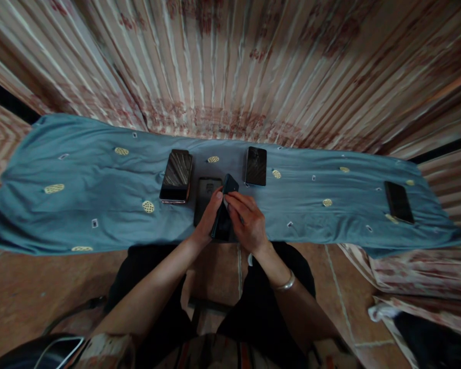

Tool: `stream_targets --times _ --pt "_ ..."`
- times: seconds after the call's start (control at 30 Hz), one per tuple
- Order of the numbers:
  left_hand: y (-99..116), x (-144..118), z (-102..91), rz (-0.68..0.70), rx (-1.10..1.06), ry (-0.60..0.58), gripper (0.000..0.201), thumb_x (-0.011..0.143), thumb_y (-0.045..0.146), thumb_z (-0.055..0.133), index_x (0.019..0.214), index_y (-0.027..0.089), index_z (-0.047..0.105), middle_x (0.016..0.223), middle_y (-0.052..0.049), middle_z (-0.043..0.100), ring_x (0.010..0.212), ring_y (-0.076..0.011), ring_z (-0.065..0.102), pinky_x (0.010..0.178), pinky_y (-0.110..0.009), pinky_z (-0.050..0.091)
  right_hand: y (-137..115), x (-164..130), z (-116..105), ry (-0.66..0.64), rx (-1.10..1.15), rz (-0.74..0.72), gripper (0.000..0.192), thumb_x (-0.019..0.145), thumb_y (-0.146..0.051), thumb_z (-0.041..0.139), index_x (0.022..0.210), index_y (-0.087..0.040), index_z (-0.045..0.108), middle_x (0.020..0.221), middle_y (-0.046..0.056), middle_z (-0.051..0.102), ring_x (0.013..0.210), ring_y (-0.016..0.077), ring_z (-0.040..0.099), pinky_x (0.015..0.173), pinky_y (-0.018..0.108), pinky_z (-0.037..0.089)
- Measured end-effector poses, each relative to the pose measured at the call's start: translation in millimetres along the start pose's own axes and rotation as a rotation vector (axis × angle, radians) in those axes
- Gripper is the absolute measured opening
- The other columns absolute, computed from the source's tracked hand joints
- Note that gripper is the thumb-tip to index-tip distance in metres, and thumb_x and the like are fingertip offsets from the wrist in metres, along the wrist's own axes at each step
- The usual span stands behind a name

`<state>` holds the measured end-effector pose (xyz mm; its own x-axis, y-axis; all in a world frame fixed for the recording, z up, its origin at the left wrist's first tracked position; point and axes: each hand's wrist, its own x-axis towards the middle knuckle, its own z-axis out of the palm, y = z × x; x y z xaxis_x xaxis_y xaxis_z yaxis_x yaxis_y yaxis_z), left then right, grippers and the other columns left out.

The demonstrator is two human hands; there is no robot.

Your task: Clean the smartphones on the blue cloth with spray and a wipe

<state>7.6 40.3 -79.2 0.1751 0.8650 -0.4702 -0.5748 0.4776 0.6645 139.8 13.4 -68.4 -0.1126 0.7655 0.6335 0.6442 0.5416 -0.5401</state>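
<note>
A dark smartphone is held tilted over the near edge of a table covered by a blue embroidered cloth. My left hand grips its left side, thumb near the top. My right hand closes over its right side and face. Just behind the held phone a dark phone case or back cover lies flat on the cloth. A metal bangle sits on my right wrist.
Three more phones lie on the cloth: one with a reflective screen left of centre, one right of centre, one at the far right. A striped patterned curtain hangs behind. The floor is tiled, and my knees are below.
</note>
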Motion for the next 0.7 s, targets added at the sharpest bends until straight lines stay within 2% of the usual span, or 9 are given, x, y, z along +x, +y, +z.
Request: stream_targets --times 0.07,0.17,0.27,0.33,0.53,0.7 --pt "0 -1 2.8 0.079 0.017 0.004 0.023 0.096 0.026 0.064 0.114 0.018 0.076 0.131 -0.006 0.073 0.144 -0.0171 0.054 0.12 -0.027 0.041 1 0 -2 -0.01 0.004 0.001 0.037 0.104 -0.018 0.049 0.134 -0.024 0.07 0.127 0.011 0.075 0.117 0.0229 0.071 0.101 0.043 0.06" --pt "5 -1 7.2 0.132 0.035 0.059 0.015 0.094 0.02 0.065 0.1 0.02 0.079 0.123 -0.004 0.077 0.142 -0.0158 0.055 0.118 -0.023 0.041 -1 -1 -4 -0.069 0.044 0.007 0.041 0.102 -0.016 0.048 0.136 -0.027 0.069 0.131 0.011 0.073 0.12 0.0242 0.069 0.104 0.045 0.059" --pt "10 0 9.1 0.106 0.028 0.136 0.018 0.094 0.015 0.062 0.092 0.021 0.079 0.117 -0.005 0.078 0.139 -0.015 0.058 0.115 -0.021 0.043 -5 -3 -3 -0.105 0.081 -0.004 0.042 0.1 -0.014 0.048 0.134 -0.027 0.07 0.13 0.011 0.072 0.12 0.0245 0.068 0.103 0.046 0.059" --pt "12 1 9.4 0.075 0.03 0.147 0.022 0.096 0.016 0.057 0.089 0.02 0.078 0.114 -0.005 0.078 0.137 -0.0145 0.059 0.115 -0.02 0.043 -8 -4 -1 -0.105 0.091 -0.016 0.041 0.1 -0.014 0.048 0.131 -0.027 0.071 0.129 0.01 0.073 0.117 0.0241 0.069 0.101 0.046 0.059" --pt "10 -1 9.8 0.093 0.061 0.113 0.022 0.097 0.018 0.057 0.094 0.022 0.078 0.121 -0.004 0.077 0.14 -0.014 0.057 0.12 -0.022 0.036 -9 -3 -3 -0.051 0.075 -0.05 0.036 0.1 -0.013 0.049 0.124 -0.026 0.073 0.126 0.01 0.073 0.115 0.0231 0.069 0.1 0.044 0.059" --pt "12 -2 10.6 0.067 0.039 0.056 0.02 0.098 0.022 0.057 0.098 0.023 0.078 0.122 -0.002 0.077 0.142 -0.014 0.054 0.119 -0.022 0.04 -10 -2 -4 -0.069 0.076 -0.038 0.035 0.101 -0.014 0.048 0.124 -0.026 0.072 0.125 0.01 0.074 0.115 0.0227 0.07 0.098 0.044 0.06"
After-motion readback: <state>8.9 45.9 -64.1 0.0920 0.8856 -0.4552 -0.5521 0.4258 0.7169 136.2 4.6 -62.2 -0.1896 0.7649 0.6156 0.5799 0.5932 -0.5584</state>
